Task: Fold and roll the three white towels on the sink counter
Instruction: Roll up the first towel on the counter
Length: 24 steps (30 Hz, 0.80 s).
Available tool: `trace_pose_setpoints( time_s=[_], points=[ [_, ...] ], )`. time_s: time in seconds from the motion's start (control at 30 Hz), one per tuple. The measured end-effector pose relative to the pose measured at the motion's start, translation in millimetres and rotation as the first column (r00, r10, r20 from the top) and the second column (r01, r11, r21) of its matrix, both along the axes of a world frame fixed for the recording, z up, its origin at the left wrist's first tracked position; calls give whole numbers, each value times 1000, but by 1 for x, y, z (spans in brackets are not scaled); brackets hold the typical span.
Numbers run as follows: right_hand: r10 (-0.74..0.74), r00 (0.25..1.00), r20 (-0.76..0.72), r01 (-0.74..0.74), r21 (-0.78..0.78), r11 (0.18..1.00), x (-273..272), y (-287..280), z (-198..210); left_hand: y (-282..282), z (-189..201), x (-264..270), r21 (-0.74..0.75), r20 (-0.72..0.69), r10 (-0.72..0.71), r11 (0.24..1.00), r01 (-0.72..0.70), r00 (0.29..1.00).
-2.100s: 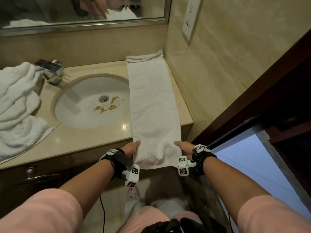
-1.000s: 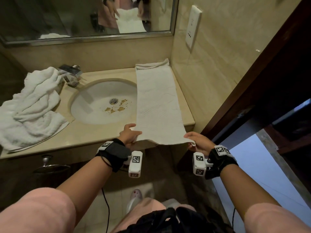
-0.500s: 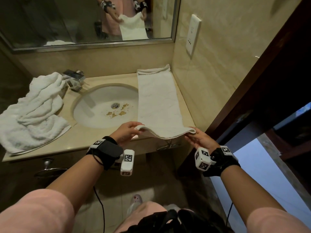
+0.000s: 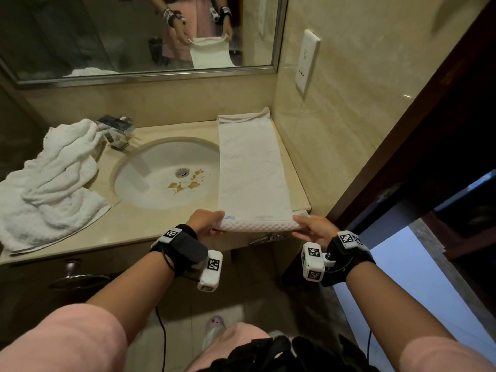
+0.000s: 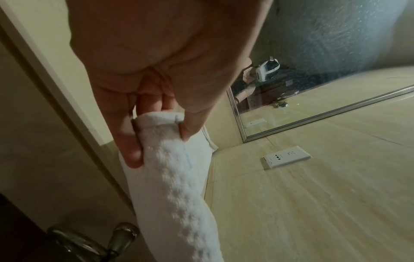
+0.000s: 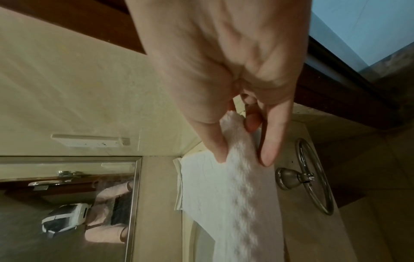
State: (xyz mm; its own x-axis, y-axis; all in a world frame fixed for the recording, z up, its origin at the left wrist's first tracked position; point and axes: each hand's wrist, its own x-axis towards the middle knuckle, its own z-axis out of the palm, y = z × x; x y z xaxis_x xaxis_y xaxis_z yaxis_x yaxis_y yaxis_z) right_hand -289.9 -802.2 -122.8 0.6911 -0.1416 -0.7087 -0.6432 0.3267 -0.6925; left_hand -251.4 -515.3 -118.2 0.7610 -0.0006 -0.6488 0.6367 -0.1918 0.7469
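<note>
Beige polished-stone bench (image 4: pixel 80 232) carries everything, with an oval white sink basin (image 4: pixel 161 181) sunk in its middle. Left of the basin a crumpled heap of white terry towels (image 4: pixel 51 183) lies bunched against the chrome faucet (image 4: pixel 118 130). Right of the basin, beside the tiled wall, a long narrow white folded towel (image 4: pixel 252 167) lies flat, its long axis running from the mirror end straight to the front edge of the bench. Its near end is turned up and over into a short thick roll lying crosswise along that front edge. The left hand (image 4: pixel 205 222) grips the roll's left end, thumb on one side and curled fingers (image 5: pixel 132 141) on the other, pinching the cloth. The right hand (image 4: pixel 312 228) grips the right end likewise, its fingertips (image 6: pixel 218 148) closed on the textured fold.
</note>
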Motion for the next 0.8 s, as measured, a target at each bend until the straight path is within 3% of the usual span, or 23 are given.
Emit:
trace_pose_setpoints(
  time_s=[0.23, 0.63, 0.7, 0.8],
  points=[
    [2, 995, -102, -15, -129, 991, -1, 6, -7, -5, -2, -7, 141, 26, 5, 990, -9, 1000],
    [51, 984, -168, -83, -185, 979, 7, 6, -20, -6, -13, 0, 285, 8, -164, 946, 155, 986],
    [50, 982, -181, -85, -188, 978, 10, 5, -23, -8, -9, -1, 270, 20, -294, 922, 278, 955],
    [49, 974, -220, -95, -202, 975, 10, 2, -25, -9, -6, -1, 266, 2, -516, 826, 497, 856]
  ],
)
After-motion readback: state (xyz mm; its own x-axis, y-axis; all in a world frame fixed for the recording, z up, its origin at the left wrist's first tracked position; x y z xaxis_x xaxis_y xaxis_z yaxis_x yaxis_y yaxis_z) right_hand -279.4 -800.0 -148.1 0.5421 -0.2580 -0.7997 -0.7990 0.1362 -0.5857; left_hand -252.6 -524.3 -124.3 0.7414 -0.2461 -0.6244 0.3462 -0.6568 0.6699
